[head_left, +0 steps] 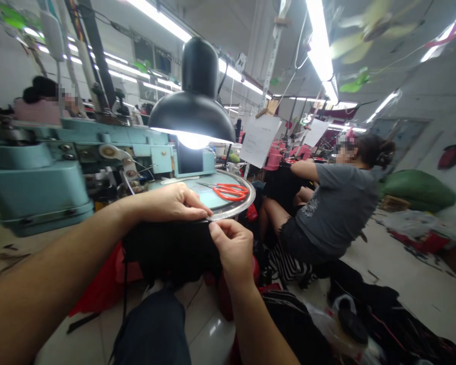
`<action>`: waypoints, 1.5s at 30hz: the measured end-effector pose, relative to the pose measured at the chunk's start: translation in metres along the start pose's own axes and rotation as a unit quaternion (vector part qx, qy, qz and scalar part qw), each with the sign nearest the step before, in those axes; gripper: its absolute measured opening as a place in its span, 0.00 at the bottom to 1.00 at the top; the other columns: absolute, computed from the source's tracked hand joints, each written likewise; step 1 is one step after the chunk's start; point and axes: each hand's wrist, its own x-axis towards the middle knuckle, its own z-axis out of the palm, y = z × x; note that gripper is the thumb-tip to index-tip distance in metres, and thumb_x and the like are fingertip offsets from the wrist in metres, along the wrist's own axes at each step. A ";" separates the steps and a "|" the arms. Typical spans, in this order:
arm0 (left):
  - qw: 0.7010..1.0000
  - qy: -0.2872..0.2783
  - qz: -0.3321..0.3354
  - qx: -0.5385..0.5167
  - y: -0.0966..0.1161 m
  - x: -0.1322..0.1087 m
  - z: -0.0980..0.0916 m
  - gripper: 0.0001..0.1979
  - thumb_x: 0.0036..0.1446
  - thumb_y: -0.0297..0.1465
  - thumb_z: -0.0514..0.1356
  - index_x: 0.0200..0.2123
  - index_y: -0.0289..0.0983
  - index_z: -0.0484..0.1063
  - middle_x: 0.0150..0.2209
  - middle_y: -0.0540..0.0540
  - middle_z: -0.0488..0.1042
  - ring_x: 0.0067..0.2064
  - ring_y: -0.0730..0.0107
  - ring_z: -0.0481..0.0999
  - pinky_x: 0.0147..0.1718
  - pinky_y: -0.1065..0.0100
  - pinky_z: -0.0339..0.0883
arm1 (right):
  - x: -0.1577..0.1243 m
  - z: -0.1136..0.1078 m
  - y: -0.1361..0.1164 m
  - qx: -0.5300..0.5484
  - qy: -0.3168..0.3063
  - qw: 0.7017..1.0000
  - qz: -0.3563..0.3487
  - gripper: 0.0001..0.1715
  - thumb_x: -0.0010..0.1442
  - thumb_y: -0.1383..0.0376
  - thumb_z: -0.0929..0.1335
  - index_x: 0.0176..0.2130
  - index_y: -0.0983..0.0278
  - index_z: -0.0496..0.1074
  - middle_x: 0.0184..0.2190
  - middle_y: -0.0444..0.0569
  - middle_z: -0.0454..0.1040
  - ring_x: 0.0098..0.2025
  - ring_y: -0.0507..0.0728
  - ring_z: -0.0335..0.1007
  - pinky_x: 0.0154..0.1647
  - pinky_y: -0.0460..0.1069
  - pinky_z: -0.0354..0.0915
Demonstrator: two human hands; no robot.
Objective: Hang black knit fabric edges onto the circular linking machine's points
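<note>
My left hand [173,203] rests on the rim of a round metal dial [233,207] of a pale blue machine [41,177], its fingers pinched on the edge of a black fabric [171,251] that hangs down from the rim. Just below, my right hand [231,248] pinches the same black fabric at the rim, thumb and forefinger pressed together. Red-handled scissors [231,191] lie on the dial's flat top, beyond my hands.
A lit black lamp [193,109] hangs over the dial. To the right sits a person in a grey shirt [336,208], facing away. Dark garments [383,314] lie heaped on the floor at lower right. Paper sheets [259,139] hang behind the dial.
</note>
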 end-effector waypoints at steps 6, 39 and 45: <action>1.000 0.003 0.000 0.002 0.000 0.000 0.001 0.16 0.62 0.37 0.60 0.46 0.37 0.83 0.36 0.47 0.83 0.37 0.70 0.77 0.38 0.76 0.65 | -0.002 0.001 0.003 -0.002 0.008 1.000 -0.012 0.11 0.53 0.60 0.74 0.29 0.67 0.79 0.21 0.44 0.75 0.22 0.50 0.65 0.25 0.45 0.63; 0.989 0.112 -0.090 -0.022 0.000 0.006 0.006 0.27 0.53 0.54 0.59 0.39 0.36 0.81 0.30 0.48 0.76 0.32 0.67 0.71 0.32 0.70 0.63 | -0.142 -0.285 0.181 -0.576 0.076 0.807 -0.111 0.28 0.61 0.46 0.62 0.44 0.60 0.82 0.45 0.59 0.83 0.47 0.71 0.81 0.46 0.65 0.76; 0.998 -0.019 -0.065 0.002 -0.001 0.006 -0.006 0.21 0.55 0.49 0.60 0.31 0.35 0.74 0.28 0.50 0.71 0.31 0.71 0.67 0.31 0.73 0.60 | -0.117 -0.205 0.123 -0.488 0.059 0.865 -0.097 0.19 0.60 0.59 0.64 0.41 0.63 0.81 0.44 0.59 0.82 0.47 0.68 0.80 0.50 0.64 0.74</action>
